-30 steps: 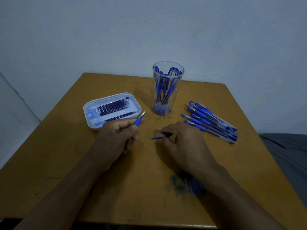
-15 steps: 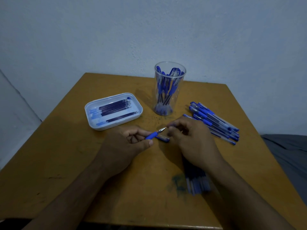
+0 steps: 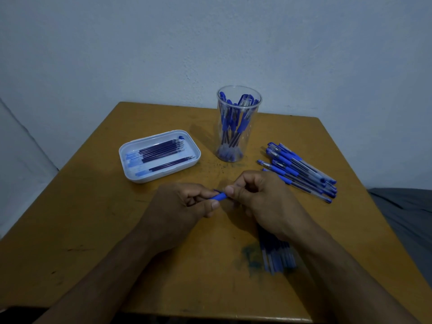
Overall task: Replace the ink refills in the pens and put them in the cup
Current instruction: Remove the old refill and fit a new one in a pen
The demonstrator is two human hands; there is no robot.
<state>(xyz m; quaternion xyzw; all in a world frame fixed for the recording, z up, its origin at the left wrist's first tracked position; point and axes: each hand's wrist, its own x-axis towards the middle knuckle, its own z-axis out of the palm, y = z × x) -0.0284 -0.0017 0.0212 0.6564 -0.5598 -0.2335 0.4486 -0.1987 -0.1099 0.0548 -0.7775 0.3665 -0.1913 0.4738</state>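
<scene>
Both hands meet over the middle of the bench, working one pen (image 3: 219, 197) between them. The left hand (image 3: 180, 210) curls round the barrel, thumb on the blue grip, holding it steady; the right hand (image 3: 261, 199) pinches the tip end with thumb and forefinger, probably to screw the tip piece on or off, though the fingers hide that end and I cannot tell which. Supplies are laid out so each reach stays short. The tray (image 3: 131, 169) sits far left with refills (image 3: 163, 152) lying side by side, easy to lift one at a time. The cup (image 3: 239, 127) stands far centre, already holding a number of pens upright, so finished ones drop straight in. A pile of pens (image 3: 301, 171) lies to the right, just beyond the right hand, likely waiting their turn. Another bundle (image 3: 277, 253), partly hidden under the right wrist, lies near; it may be the spent refills, set apart from the fresh ones.
</scene>
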